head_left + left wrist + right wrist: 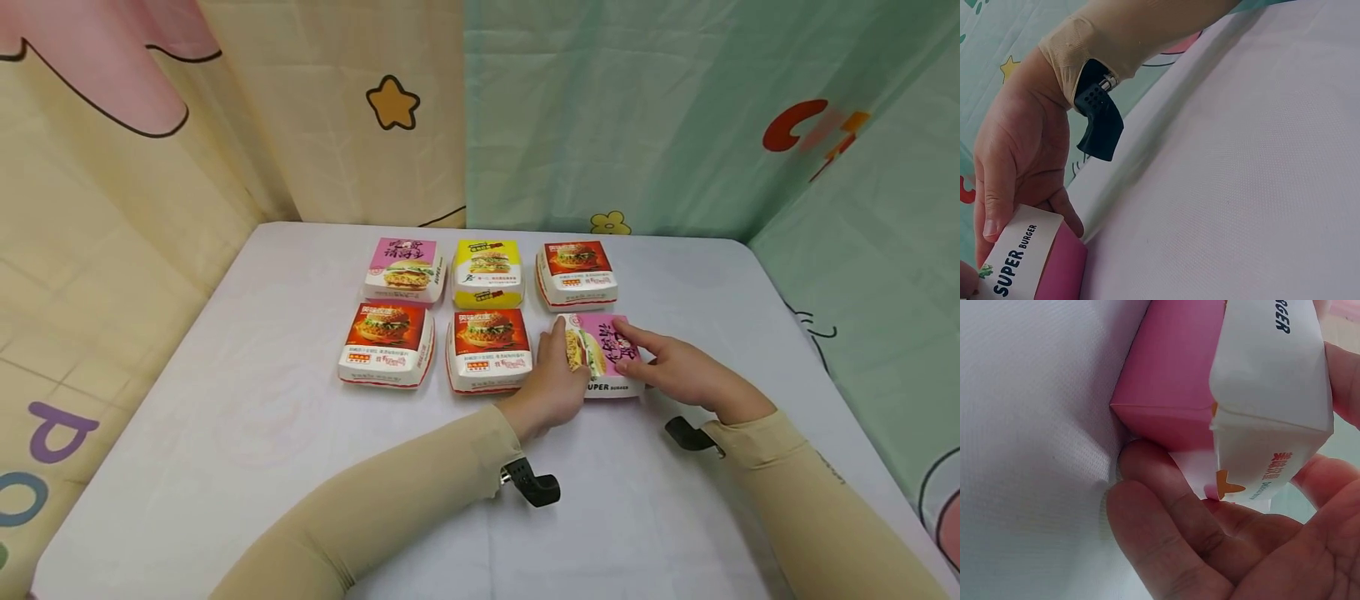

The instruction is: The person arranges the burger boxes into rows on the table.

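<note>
A pink-and-white burger box [600, 346] marked "SUPER BURGER" lies at the right end of the front row, its print turned sideways. My left hand [553, 379] grips its left side, the fingers running between it and the red burger box [491, 350] beside it. From the right, my right hand [686, 375] holds the opposite side, with thumb and fingertips over the top edge. In the right wrist view, fingers [1179, 519] reach low along the pink lower half [1166, 381], close to the white cloth. The left wrist view shows the right hand's palm [1025, 137] facing the box.
Behind stands a row with a pink burger box [405, 271], a yellow one [487, 275] and a red one [576, 275]. Another red burger box [386, 346] ends the front row at left. A white cloth [247, 467] covers the table; printed curtains [600, 108] surround it.
</note>
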`<state>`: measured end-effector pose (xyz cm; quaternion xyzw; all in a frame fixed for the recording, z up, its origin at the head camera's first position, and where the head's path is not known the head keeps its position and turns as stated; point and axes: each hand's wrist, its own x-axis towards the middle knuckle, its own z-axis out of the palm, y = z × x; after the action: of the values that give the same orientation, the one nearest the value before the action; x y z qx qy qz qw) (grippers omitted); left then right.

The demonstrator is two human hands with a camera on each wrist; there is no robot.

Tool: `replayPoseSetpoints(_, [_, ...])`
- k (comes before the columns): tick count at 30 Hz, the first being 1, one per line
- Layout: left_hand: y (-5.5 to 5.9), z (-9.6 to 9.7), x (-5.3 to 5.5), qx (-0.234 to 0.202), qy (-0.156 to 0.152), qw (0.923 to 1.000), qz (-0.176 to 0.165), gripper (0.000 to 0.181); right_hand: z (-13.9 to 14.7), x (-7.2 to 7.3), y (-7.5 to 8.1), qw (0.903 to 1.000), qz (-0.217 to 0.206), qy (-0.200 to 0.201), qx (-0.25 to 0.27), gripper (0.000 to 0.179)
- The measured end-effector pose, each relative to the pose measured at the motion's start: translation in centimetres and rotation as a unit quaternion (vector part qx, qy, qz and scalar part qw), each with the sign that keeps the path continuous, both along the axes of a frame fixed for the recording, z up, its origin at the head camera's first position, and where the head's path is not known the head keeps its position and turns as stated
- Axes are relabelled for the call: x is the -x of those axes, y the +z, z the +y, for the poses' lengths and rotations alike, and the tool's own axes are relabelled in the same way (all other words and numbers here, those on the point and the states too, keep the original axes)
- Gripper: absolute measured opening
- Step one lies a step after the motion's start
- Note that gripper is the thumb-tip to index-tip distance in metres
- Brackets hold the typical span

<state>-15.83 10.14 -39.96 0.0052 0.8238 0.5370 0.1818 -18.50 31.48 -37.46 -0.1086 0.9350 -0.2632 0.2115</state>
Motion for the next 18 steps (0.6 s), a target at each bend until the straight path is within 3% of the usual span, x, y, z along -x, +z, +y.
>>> replayPoseSetpoints(18, [0.45,-0.31,0.03,0.009,-0.008,0.9999,0.000,0.081,-0.28,-0.09,-0.03,0.9998,0.004,-0.004,0.021,0.086])
